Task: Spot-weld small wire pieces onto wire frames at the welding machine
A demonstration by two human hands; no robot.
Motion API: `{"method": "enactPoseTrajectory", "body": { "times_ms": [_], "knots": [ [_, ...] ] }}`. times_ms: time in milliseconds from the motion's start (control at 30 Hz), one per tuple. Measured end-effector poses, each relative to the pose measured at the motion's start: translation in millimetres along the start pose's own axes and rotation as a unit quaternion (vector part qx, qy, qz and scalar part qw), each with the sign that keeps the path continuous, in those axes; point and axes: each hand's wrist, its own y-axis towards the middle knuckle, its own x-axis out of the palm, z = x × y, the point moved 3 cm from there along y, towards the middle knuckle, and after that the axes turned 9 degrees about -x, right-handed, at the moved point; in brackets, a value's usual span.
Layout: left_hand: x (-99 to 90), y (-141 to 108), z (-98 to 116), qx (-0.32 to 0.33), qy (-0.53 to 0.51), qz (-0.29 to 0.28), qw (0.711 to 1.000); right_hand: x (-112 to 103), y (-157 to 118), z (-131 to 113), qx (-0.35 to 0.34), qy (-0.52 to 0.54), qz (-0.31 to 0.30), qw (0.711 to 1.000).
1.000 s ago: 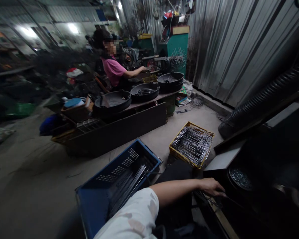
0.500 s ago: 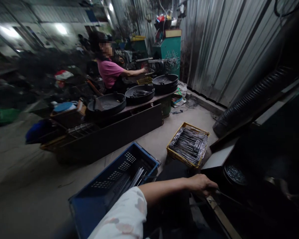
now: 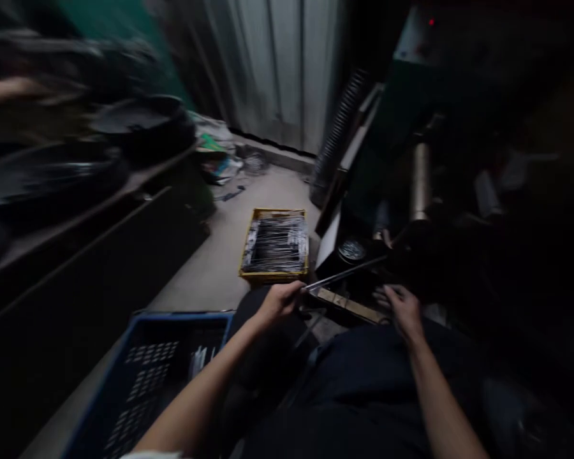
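My left hand (image 3: 283,299) is closed around one end of a thin metal rod (image 3: 344,273), possibly more than one. The rod slants up to the right, its far end near the dark machine (image 3: 387,153). My right hand (image 3: 404,309) is below and right of the rod, apart from it, near a wooden strip (image 3: 349,305). Its fingers are loosely bent and look apart, with nothing visible in them, though blurred. Beyond my left hand is a yellow crate (image 3: 272,276) full of bent metal wires (image 3: 277,242). Small metal pieces (image 3: 352,250) fill a round container beside the machine.
A blue crate (image 3: 182,315) with several rods (image 3: 198,360) stands at lower left. Black round pans (image 3: 143,124) line a bench at left, where a co-worker's arm (image 3: 9,90) reaches in. A ribbed hose (image 3: 339,124) runs by the metal wall (image 3: 277,70).
The view has swung right and down toward the machine. My right hand now shows. My left hand still grips the rod, which now slants upward; the co-worker has mostly left the view.
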Motion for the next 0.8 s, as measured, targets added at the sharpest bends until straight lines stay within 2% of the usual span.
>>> {"method": "enactPoseTrajectory", "body": {
  "times_ms": [33, 100, 200, 333, 800],
  "knots": [
    [-1.2, 1.6, -1.9, -0.001, 0.0, -0.002, 1.0, -7.3, -2.5, 1.1, 0.008, 0.02, 0.019, 1.0],
    [-2.4, 2.7, -3.3, 0.001, 0.003, -0.003, 1.0, -4.3, 0.7, 2.7, 0.022, 0.091, 0.043, 0.995],
    [-1.3, 1.4, -2.1, 0.002, 0.013, 0.001, 1.0, 20.0, 13.8, 0.5, 0.036, 0.189, 0.057, 0.98],
    [2.0, 2.9, -1.2, -0.002, 0.031, 0.007, 0.999, 40.8, 18.9, -9.3, 0.027, 0.23, 0.046, 0.972],
    [23.0, 13.1, 2.3, 0.024, 0.02, -0.023, 0.999, 31.7, 15.4, -20.7, -0.026, 0.25, 0.087, 0.964]
  ]
}}
